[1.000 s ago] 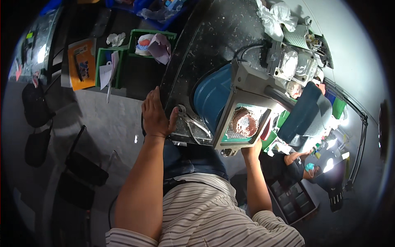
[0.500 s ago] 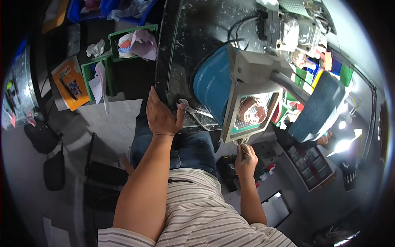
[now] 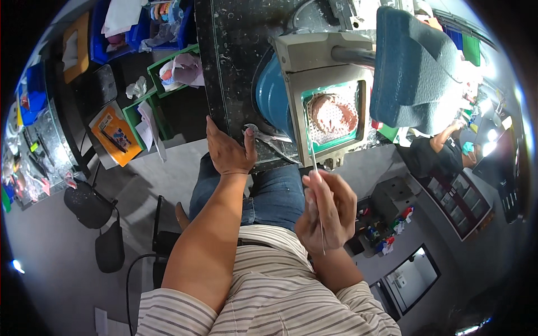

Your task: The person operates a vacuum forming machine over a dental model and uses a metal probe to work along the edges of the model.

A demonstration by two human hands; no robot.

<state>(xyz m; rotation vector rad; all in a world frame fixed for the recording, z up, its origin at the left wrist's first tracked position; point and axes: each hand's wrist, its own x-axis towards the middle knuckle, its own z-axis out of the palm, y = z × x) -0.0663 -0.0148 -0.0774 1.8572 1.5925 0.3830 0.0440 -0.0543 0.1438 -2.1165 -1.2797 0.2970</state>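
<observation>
My left hand (image 3: 228,152) lies with fingers stretched and thumb apart at the bench's front edge, holding nothing. Beside its thumb rests a pair of metal pliers (image 3: 268,138). In my right hand (image 3: 332,215), raised in front of the machine, a thin metal rod-like tool (image 3: 315,163) is pinched between thumb and fingers. Its tip overlaps the near-left side of a grey metal frame (image 3: 297,98) in view; I cannot tell whether they touch. Inside the frame, a pinkish horseshoe-shaped dental model (image 3: 332,115) sits on a perforated plate. The frame belongs to a blue machine body (image 3: 272,84).
A large blue machine head (image 3: 400,73) juts out to the right on a metal arm (image 3: 352,56). Left of the dark bench (image 3: 224,61) are green trays (image 3: 150,70), blue bins (image 3: 100,31) and an orange packet (image 3: 116,131). Another person (image 3: 443,150) sits at the far right.
My right hand has come up from below the frame's front edge, closer to me, with the thin tool now plainly visible. The whole view has turned somewhat; my left hand stays flat by the pliers.
</observation>
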